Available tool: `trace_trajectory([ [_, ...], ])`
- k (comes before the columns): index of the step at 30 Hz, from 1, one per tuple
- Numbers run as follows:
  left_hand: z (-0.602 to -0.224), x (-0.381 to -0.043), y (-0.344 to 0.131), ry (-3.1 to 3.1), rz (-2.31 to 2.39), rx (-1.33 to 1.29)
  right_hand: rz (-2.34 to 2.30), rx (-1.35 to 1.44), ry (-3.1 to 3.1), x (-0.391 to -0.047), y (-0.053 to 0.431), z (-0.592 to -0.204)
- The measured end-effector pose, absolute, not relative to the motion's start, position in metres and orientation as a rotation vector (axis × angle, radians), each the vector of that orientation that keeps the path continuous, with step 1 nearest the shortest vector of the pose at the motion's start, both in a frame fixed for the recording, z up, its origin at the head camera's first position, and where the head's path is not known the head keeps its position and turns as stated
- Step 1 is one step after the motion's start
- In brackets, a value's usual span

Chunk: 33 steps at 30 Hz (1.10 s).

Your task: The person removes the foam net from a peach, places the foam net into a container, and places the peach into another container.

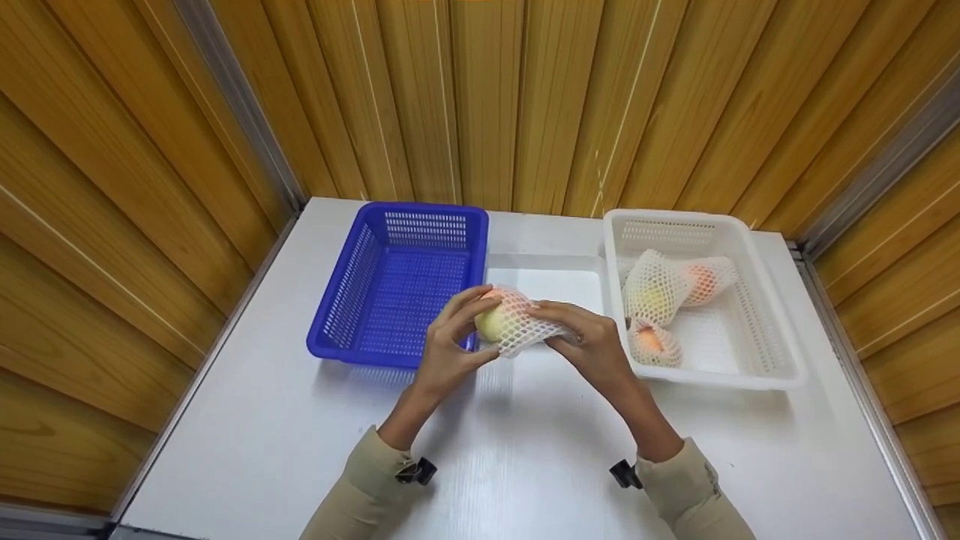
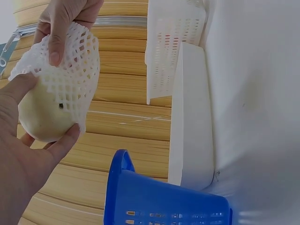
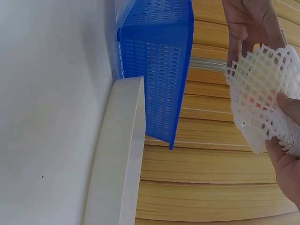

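Between both hands, above the table's middle, is a round pale-yellow fruit (image 2: 43, 112) with a pink blush, its exact kind unclear. A white foam net sleeve (image 1: 525, 334) covers part of it. The fingers and thumb of my left hand (image 1: 448, 341) curl round the bare end of the fruit. My right hand (image 1: 596, 345) pinches the loose end of the sleeve, thumb on one side and fingers on the other. In the right wrist view the net (image 3: 260, 93) hides much of the fruit, and its frayed edge sticks out past the right fingers.
A blue plastic basket (image 1: 322, 346) stands at the left, with no fruit visible in it. At the right, a white basket (image 1: 780, 330) holds several net-wrapped fruits (image 1: 654, 292). A low white tray (image 1: 544, 262) sits between them. Wood-patterned walls (image 1: 480, 112) enclose the white table (image 1: 525, 465).
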<state>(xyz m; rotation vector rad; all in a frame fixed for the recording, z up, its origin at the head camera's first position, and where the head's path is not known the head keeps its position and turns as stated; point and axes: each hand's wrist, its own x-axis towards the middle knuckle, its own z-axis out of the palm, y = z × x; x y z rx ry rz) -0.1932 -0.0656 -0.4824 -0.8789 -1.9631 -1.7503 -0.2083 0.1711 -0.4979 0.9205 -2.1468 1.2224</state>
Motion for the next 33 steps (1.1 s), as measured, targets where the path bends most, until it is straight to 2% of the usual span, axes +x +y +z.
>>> trace_trajectory([
  [14,-0.478,-0.2,-0.08,-1.971,-1.699,-0.787,1.221,0.664,-2.232,-0.216,0.178,-0.505],
  [26,-0.48,-0.197,-0.097,-1.993,-1.635,-0.73,1.291,0.444,-2.438,-0.227,0.179,-0.528],
  [33,-0.505,-0.215,-0.114,-2.016,-1.569,-0.697,1.281,0.36,-2.484,-0.237,0.177,-0.539],
])
